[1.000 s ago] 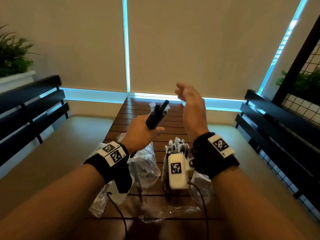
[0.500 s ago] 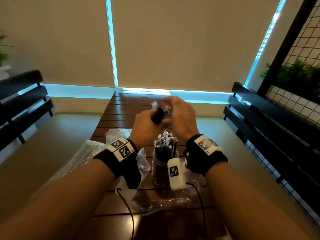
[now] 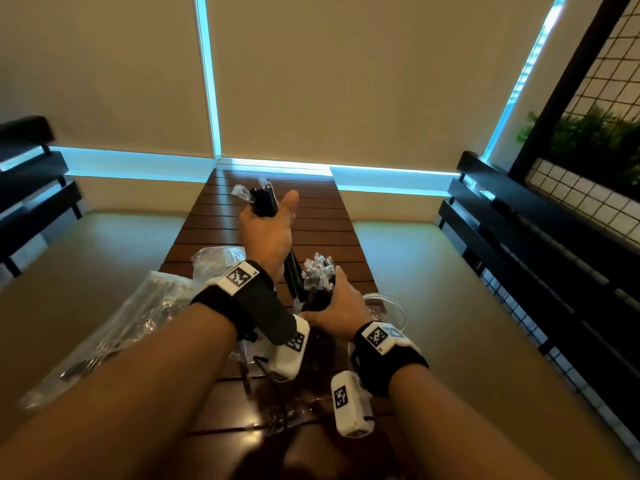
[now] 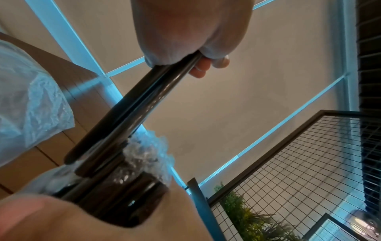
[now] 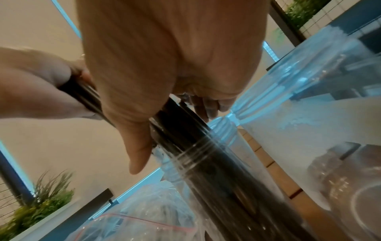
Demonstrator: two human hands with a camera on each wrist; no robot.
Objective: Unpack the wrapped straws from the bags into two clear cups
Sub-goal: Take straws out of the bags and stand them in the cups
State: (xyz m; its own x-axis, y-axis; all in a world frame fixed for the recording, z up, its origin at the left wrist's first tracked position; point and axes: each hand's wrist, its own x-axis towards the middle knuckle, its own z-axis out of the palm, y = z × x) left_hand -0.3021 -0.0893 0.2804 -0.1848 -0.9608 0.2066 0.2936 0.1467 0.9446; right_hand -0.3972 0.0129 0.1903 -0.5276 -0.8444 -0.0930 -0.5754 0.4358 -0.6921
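Note:
My left hand (image 3: 268, 226) grips a small bundle of black wrapped straws (image 3: 265, 202) over the slatted wooden table (image 3: 318, 220). The bundle slants down, its lower ends (image 4: 92, 163) touching the straws that stand in a clear cup (image 5: 198, 156). My right hand (image 3: 334, 306) is curled round that standing bundle (image 3: 317, 278) just above the cup's rim. In the left wrist view my fingers (image 4: 206, 65) wrap the held straws (image 4: 140, 104). A second clear cup (image 3: 386, 303) stands just right of my right hand.
Clear plastic bags (image 3: 138, 317) with more straws lie at the table's left, and another crumpled bag (image 3: 216, 258) lies behind my left wrist. Dark slatted benches (image 3: 519, 244) with tan cushions (image 3: 415, 289) flank the narrow table. A wire-grid screen with plants (image 3: 595, 147) is at right.
My right hand was open in the air, then joined the left on the held straws, and has now dropped to grip the bundle in the cup. The left hand's straws tilted down toward the cup.

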